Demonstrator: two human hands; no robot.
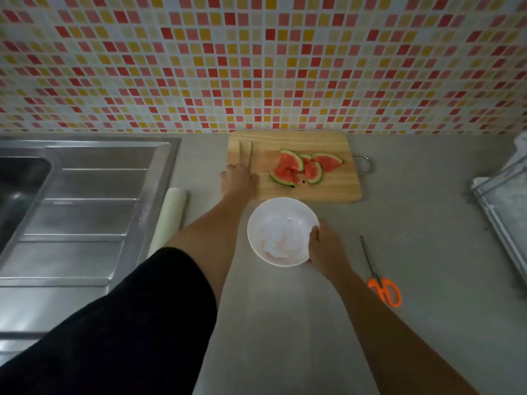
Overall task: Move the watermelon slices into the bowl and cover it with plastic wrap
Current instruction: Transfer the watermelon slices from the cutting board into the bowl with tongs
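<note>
The room is dim, and the picture looks gray and a bit soft. The bowl (282,232) is the brightest thing; it glows so white that its inside is washed out. The sink (85,201) has a dull shine in long streaks. The sleeve (114,323) is so dark it is just a black shape. The board (328,189) casts a thin shadow along its near edge. The sticks (245,152) are hard to see against it. The tile lines on the wall (256,67) bend at the sides, and the rack (502,201) at the right edge is blurry.
</note>
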